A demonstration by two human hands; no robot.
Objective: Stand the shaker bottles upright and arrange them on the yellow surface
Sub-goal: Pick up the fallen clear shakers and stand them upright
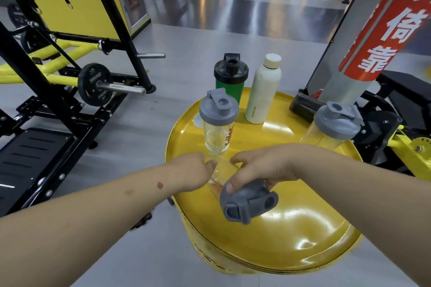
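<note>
The clear shaker bottle (229,185) lies on its side on the yellow surface (303,223), its grey lid (248,200) just below the right hand (258,168), whose thumb and fingers pinch it near the lid, while the left hand (193,172) closes on its base end. Tipping it up base-first, with both hands kept on it, looks wisest. Beyond the fingertips an upright clear shaker (218,121) stands close, so the swing should stay clear of it.

Grey-lidded clear shakers (218,121), a green black-capped shaker (230,78) and a cream bottle (263,89) on glossy yellow surface (291,228).
</note>
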